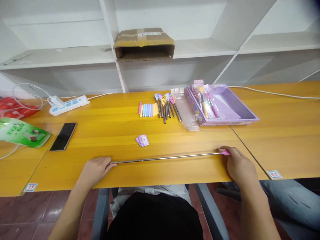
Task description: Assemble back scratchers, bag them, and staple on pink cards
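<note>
A telescopic back scratcher is drawn out long and level above the front of the table. My left hand is closed round its thick metal end. At the other end my right hand grips the pink claw head, which partly shows between the fingers. Beyond it lies a small stack of printed cards. Farther back are several collapsed back scratchers with blue, yellow, pink and purple heads. Beside them sits a row of pastel handle sleeves.
A purple box holds bagged back scratchers, with clear plastic bags beside it. At left are a phone, a green pouch and a power strip. A cardboard box rests on the shelf. Another person's leg shows at right.
</note>
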Motion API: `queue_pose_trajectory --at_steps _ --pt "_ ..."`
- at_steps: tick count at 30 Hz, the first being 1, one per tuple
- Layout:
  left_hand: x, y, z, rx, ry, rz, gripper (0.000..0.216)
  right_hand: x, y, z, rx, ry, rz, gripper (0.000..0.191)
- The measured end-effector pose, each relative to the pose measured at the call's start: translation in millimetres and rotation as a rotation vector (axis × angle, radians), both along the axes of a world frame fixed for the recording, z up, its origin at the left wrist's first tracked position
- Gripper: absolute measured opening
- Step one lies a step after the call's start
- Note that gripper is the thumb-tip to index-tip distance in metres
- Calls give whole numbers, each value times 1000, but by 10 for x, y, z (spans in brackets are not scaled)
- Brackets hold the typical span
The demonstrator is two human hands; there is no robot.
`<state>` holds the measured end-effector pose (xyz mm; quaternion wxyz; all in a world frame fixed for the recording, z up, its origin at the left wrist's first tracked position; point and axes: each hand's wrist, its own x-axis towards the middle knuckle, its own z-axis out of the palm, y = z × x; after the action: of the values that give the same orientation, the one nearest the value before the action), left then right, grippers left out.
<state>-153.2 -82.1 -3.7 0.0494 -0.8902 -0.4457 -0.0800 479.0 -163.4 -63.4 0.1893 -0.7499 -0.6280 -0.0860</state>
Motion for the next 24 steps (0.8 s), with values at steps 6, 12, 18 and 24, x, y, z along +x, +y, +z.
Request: queue_pose_trajectory --at_steps 6,12,18,24 --pt "354 -72 -1 -51 2 -10 55 -389 28 115 -62 -40 121 32" --pt "690 -160 -26 -85 48 -11 55 -942 129 249 -137 -10 288 33" --pt "891 -277 -29 -167 66 78 51 -1238 213 357 -156 -94 369 30" --pt "1273 -304 32 -327 117 74 47 -2071 170 422 -178 -157 643 25"
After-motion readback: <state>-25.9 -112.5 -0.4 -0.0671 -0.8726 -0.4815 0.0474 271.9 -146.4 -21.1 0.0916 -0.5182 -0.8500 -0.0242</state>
